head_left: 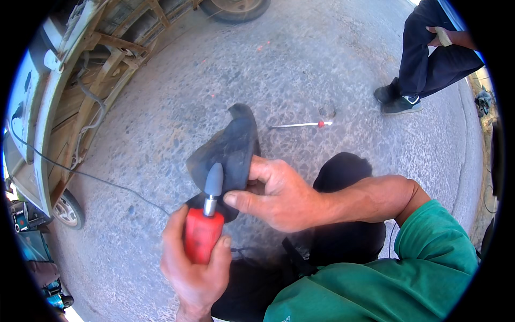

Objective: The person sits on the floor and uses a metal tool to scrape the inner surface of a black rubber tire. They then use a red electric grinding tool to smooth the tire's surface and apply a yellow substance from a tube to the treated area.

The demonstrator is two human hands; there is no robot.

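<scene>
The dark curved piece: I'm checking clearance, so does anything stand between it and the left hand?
Yes: the red tool in the left hand; its grey tip overlaps the dark curved piece in view, contact unclear.

We look down from the head through a wide fisheye, close above our left hand (pixel 196 271) and right hand (pixel 284 198), facing stony pavement (pixel 177 96), a vehicle (pixel 100 80) at the upper left.

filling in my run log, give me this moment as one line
left hand: gripping red tool, grey pointed tip | right hand: holding dark curved piece | tip-piece contact: unclear | ground: silver rod
</scene>
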